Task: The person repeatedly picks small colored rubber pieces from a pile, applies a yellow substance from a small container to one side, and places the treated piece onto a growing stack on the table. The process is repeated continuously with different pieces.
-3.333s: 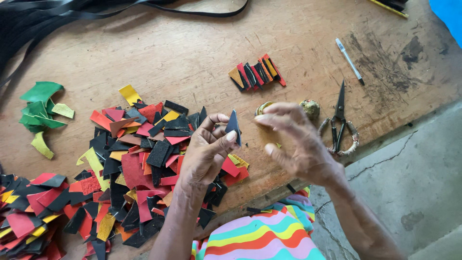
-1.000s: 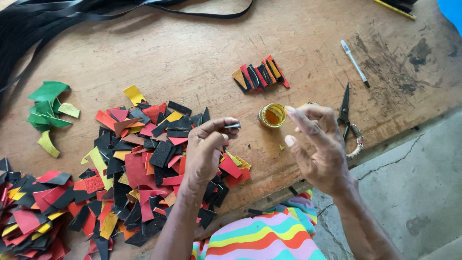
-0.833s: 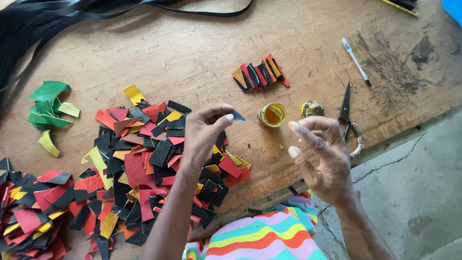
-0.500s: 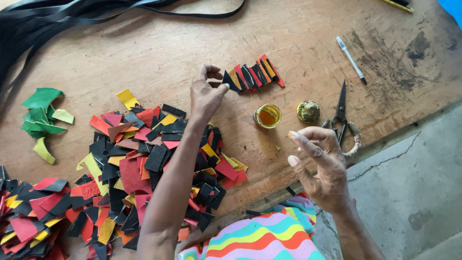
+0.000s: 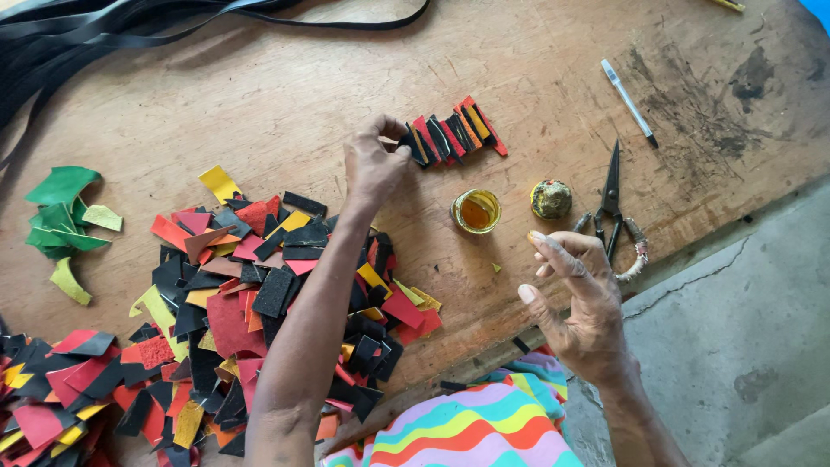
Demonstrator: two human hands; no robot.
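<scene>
- The left hand [image 5: 373, 164] is being stretched out over the table [image 5: 259, 95], and its fingers are being pinched together on a small black piece [image 5: 411, 147] at the left end of the row of overlapped pieces [image 5: 456, 130].
- That row is being laid out in black, red and orange, with its long axis running up and to the right, away from the left fingers.
- The right hand [image 5: 579, 303] is being held up off the table, well apart from the row, fingers loosely spread and gripping nothing; a yellowish smear is being carried on one fingertip.
- The small open pot [image 5: 476, 210] is being left between the two hands, its lid [image 5: 551, 198] and the scissors [image 5: 612, 195] just beside it.
- The heap of cut pieces [image 5: 259, 294] is being passed over by the left forearm.
</scene>
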